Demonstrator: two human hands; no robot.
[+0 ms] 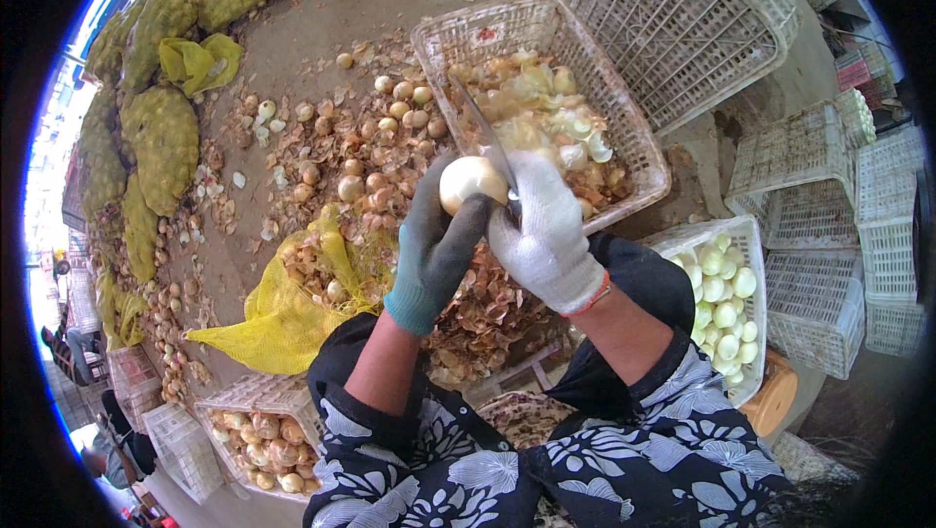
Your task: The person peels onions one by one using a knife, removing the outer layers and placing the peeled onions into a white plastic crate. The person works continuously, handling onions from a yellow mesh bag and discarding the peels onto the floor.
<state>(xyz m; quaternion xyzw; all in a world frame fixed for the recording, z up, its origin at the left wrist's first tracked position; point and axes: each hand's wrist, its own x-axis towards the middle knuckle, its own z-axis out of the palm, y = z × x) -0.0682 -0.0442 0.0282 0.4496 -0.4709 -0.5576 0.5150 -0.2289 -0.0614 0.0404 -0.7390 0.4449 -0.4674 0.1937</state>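
Note:
My left hand (431, 261), in a teal glove with a dark coated palm, is shut around a pale onion (472, 184). My right hand (545, 232), in a white knit glove, grips a knife (482, 122). Its blade points up and away to the left, its base beside the onion's right side; the handle is mostly hidden in the fist. Just beyond my hands stands a dirty white plastic crate (621, 118) with onion skins and onions in it. Loose brown onion skins (490, 316) lie below my hands, between my knees.
Left of me, a yellow mesh bag (292, 330) lies among skins and scattered onions (351, 188). Full onion sacks (157, 148) line the far left. A crate of peeled onions (724, 308) stands right, by a stool (771, 393) and stacked crates (812, 308). Unpeeled onions (263, 447) fill another crate, lower left.

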